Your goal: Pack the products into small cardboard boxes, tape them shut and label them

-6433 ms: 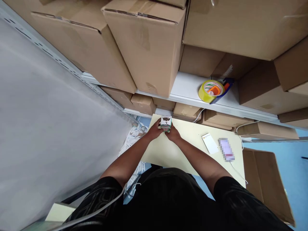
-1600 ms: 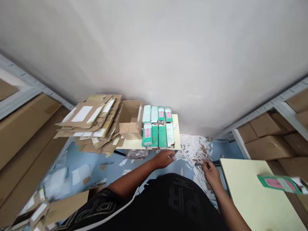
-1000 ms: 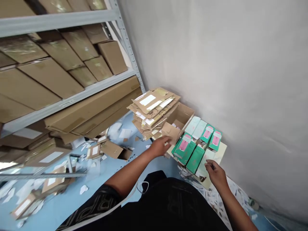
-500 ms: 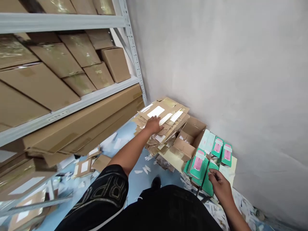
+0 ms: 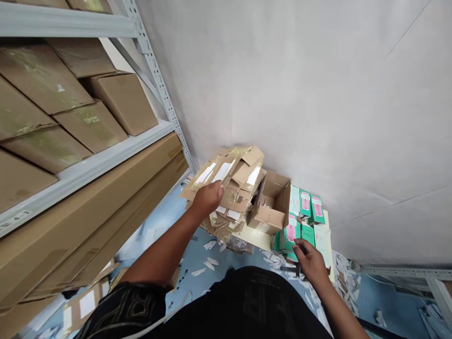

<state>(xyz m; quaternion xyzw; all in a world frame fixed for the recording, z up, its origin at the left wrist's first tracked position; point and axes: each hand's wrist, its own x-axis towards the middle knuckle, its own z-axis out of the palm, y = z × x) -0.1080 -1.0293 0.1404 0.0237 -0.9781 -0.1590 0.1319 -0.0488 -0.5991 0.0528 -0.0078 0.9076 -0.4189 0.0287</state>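
Note:
My left hand (image 5: pixel 207 198) is closed on the near edge of a flattened cardboard box (image 5: pixel 222 165), which tilts up from the top of a stack of flattened cardboard (image 5: pixel 226 219). White labels and shiny tape show on it. My right hand (image 5: pixel 310 262) hovers by the near side of several green boxes with pink panels (image 5: pixel 291 232). Its thumb and fingertips are pinched together; what they hold, if anything, I cannot make out. Between the stack and the green boxes stands an open cardboard box (image 5: pixel 271 217) with small pale bits inside.
A metal shelf (image 5: pixel 155 136) loaded with taped cartons (image 5: pixel 123 101) rises on the left. Long cartons (image 5: pixel 106 212) lie beneath it. A grey wall (image 5: pixel 300 94) closes off the back. Paper scraps (image 5: pixel 208 263) litter the blue floor. Another metal frame (image 5: pixel 406 271) stands at far right.
My left hand has gone from lying on the cardboard stack to gripping a flattened box, its edge now raised. My right hand stays beside the green boxes. The view has swung right.

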